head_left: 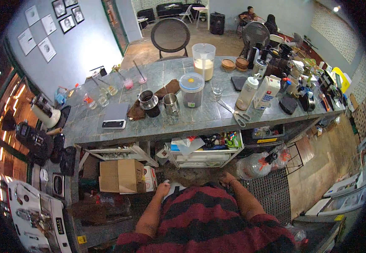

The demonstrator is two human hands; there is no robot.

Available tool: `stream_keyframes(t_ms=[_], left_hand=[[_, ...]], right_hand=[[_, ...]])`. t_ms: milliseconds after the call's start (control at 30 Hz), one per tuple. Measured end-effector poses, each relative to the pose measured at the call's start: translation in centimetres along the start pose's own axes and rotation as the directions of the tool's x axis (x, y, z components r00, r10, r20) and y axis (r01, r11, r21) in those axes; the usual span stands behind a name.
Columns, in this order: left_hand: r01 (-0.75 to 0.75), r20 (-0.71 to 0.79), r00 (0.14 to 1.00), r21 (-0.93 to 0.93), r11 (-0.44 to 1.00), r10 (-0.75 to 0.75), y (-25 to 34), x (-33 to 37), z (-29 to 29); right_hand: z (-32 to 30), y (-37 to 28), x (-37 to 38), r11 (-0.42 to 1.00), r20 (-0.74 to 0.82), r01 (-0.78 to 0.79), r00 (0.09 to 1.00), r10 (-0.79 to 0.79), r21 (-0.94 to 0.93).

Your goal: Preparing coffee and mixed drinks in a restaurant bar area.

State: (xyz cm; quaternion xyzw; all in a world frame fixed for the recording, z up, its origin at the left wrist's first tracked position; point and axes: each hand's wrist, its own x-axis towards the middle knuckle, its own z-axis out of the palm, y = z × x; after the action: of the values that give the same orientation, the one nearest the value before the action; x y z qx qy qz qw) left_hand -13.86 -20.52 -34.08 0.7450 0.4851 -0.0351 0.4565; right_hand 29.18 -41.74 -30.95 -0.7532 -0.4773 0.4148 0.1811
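Note:
My left hand (163, 188) hangs low in front of the counter, its fingers curled in. A white thing (176, 188) shows right beside it, against my striped shirt; I cannot make out what it is or whether the hand grips it. On the other side my right hand (227, 179) hangs low, near large clear plastic bottles (254, 165); its fingers are too small and dark to read. Above both hands, on the tiled counter (149, 125), stand a steel cup (170, 103), a dark cup with a metal drip filter (149, 101) and a blue-lidded tub (192, 90).
A flat scale (115, 117), scissors (236, 114), a milk carton (267, 92), a squeeze bottle (247, 93) and a tall jug (203, 63) occupy the counter. Below are a white drawer unit (204, 159) and a cardboard box (122, 176). An espresso machine (35, 215) stands left. People (250, 15) sit far back.

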Motion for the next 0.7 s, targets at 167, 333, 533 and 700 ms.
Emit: stream_keyframes(t_ms=[167,333,533,700], left_hand=[[-0.117,0.080,0.991,0.120,0.986,0.107,2.5,0.2,-0.7],[-0.327,0.422,0.889,0.310,0.893,0.179,-0.9,2.1,-2.8],[-0.938,0.821,0.345,0.289,0.191,0.456,1.4,6.1,-3.9],[-0.082,0.753,0.648,0.213,0.974,-0.110,4.9,5.8,-3.1]], right_hand=[[4.0,3.5,-4.6,0.919,-0.048,-0.310,0.943,0.331,0.244],[7.5,2.5,-11.1,0.685,-0.171,-0.510,0.723,0.669,0.520],[15.6,2.4,-23.2,0.497,-0.219,-0.639,0.466,0.857,0.587],[23.4,0.8,-33.5,0.250,-0.108,-0.680,0.244,0.964,0.690]])
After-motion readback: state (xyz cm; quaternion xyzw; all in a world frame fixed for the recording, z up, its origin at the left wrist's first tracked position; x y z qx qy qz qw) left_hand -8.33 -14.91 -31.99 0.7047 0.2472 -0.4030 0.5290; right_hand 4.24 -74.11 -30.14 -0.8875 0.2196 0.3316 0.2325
